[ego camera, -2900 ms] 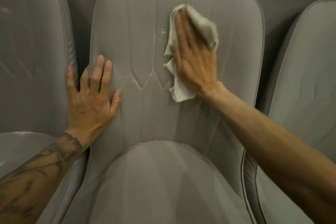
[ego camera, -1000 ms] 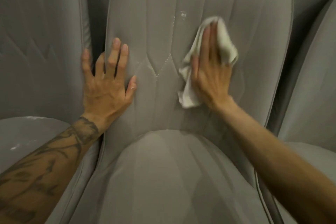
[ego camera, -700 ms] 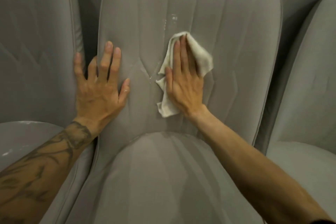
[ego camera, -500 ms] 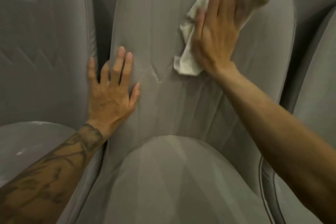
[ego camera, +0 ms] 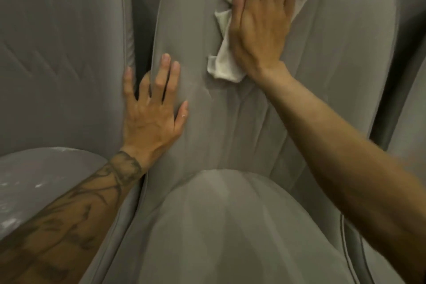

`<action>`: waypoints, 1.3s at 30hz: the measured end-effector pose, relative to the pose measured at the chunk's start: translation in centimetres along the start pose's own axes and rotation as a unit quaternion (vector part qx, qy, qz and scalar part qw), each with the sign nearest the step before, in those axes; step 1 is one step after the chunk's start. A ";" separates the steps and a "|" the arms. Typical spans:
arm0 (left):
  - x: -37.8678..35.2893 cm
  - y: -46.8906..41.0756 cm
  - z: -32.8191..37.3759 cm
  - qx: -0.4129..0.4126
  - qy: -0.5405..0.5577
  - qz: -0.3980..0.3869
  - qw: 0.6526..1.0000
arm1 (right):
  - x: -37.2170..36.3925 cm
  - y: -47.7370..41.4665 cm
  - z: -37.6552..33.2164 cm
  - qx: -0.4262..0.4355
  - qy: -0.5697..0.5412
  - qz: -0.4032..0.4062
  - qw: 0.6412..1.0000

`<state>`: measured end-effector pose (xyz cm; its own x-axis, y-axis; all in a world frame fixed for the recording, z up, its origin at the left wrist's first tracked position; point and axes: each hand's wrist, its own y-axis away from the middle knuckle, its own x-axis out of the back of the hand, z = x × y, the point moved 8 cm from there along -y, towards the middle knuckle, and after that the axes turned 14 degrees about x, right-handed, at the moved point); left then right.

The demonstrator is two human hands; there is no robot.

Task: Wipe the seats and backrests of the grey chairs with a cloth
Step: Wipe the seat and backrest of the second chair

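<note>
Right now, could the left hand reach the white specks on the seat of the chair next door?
Probably yes. The left hand lies flat at the middle backrest's left edge, holding nothing. The speckled seat sits just below and left of it, with nothing between. The right hand keeps the cloth busy.

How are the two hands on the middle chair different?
The right hand presses a white cloth high on the backrest; the left hand is bare and sits lower, at the backrest's edge. The left forearm is tattooed; the right forearm isn't. Both hands lie flat, fingers up.
</note>
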<state>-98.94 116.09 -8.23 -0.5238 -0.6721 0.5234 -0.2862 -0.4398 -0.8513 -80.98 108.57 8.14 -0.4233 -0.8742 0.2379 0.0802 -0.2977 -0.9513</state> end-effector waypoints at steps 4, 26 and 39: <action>-0.2 0.2 -0.2 0.000 -0.002 -0.004 1.000 | -2.0 10.3 -7.2 0.124 -0.101 -0.171 0.972; 1.3 -0.3 -0.7 -0.037 0.019 -0.022 0.999 | -1.7 2.9 -5.1 0.083 -0.122 -0.043 0.988; 0.6 -1.0 -3.4 -0.053 0.035 0.005 0.998 | -2.8 7.4 -11.5 0.099 -0.237 -0.070 0.964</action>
<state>-101.72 118.16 -7.17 -0.5811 -0.6310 0.5140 -0.3617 -0.3656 -0.8576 -89.54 113.27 -1.78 0.0130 -0.8831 0.4690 0.2430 -0.4522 -0.8582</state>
